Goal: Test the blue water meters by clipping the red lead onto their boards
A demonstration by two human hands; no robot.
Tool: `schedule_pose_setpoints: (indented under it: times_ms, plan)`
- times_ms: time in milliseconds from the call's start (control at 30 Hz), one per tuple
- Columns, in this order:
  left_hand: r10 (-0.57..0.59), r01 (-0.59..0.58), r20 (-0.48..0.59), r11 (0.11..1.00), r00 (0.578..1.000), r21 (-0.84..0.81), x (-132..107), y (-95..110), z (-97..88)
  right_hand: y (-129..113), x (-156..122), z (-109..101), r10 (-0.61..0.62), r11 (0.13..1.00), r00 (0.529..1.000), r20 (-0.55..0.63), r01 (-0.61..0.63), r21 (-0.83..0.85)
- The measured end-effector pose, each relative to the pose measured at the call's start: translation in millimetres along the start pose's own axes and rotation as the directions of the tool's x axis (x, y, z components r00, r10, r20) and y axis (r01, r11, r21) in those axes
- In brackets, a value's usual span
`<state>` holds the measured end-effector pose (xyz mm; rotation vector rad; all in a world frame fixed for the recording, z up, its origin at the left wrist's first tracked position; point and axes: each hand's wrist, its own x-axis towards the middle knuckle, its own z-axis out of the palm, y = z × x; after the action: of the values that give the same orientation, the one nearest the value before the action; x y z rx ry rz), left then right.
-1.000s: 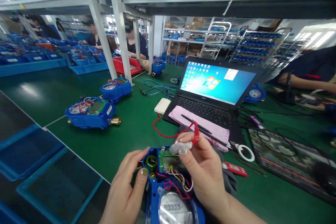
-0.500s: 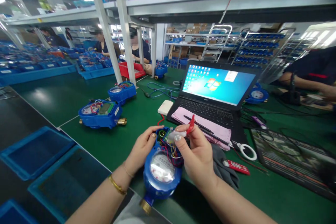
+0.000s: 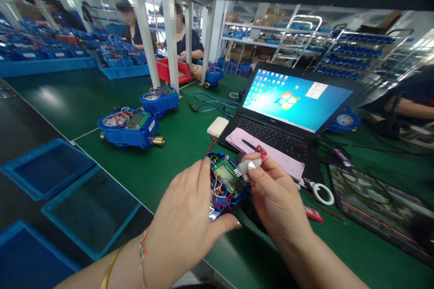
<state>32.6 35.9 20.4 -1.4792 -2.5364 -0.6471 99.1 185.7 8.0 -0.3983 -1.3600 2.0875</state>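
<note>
- Hands at work: 2, the left hand (image 3: 185, 212) and the right hand (image 3: 281, 196).
- White plug (image 3: 250, 168), right hand: 1.
- Separate blue meters (image 3: 130, 133) at the green table (image 3: 185, 142): 5 visible from where I stand, including 1 at the hands.
- Laptop (image 3: 278, 135): 1.
- White box (image 3: 217, 126): 1.
- Pink cloth (image 3: 288, 159): 1.
- Mouse mat (image 3: 376, 212): 1.
- Bangle (image 3: 109, 271): 1.
- Red bin (image 3: 163, 73): 1.
- Filled trays (image 3: 127, 72): at least 2.
- Flat trays (image 3: 117, 231), near side: 3.
- Other people (image 3: 194, 45): at least 5.

Blue meter (image 3: 226, 181), white connector (image 3: 247, 168)
</note>
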Motion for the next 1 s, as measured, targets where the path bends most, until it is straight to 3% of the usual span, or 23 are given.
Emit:
schedule_pose_setpoints:
  times_ms: [67,133,267,367,500,667,833,1000]
  plan:
    - [0.068,-0.067,-0.004,0.995,0.998,0.072,1,-2,0.2,-5,-4,-4,0.012,0.998,0.996,0.089,-0.006,-0.067]
    - [0.158,-0.16,0.06,0.986,0.986,0.037,4,-16,-4.8,-13,-5,-10,0.036,0.988,0.977,0.211,-0.003,-0.155]
    - [0.354,-0.326,0.26,0.934,0.898,-0.145,15,-51,-23.1,-28,-4,-15,0.08,0.932,0.921,0.381,0.067,-0.357]
    - [0.397,-0.35,0.323,0.916,0.859,-0.195,22,-59,-29.9,-32,-8,-11,0.118,0.84,0.9,0.419,0.134,-0.525]
    - [0.355,-0.311,0.239,0.928,0.904,-0.204,22,-53,-22.7,-29,-16,-2,0.085,0.709,0.901,0.425,0.245,-0.661]
    - [0.338,-0.311,0.101,0.925,0.936,-0.218,17,-51,-9.6,-28,-18,4,0.034,0.62,0.89,0.455,0.338,-0.708]
    - [0.315,-0.287,0.111,0.935,0.943,-0.21,15,-52,-7.0,-28,-17,7,-0.001,0.522,0.867,0.498,0.426,-0.739]
    - [0.306,-0.276,0.109,0.935,0.946,-0.223,16,-50,-8.2,-28,-15,9,-0.021,0.508,0.851,0.525,0.461,-0.727]
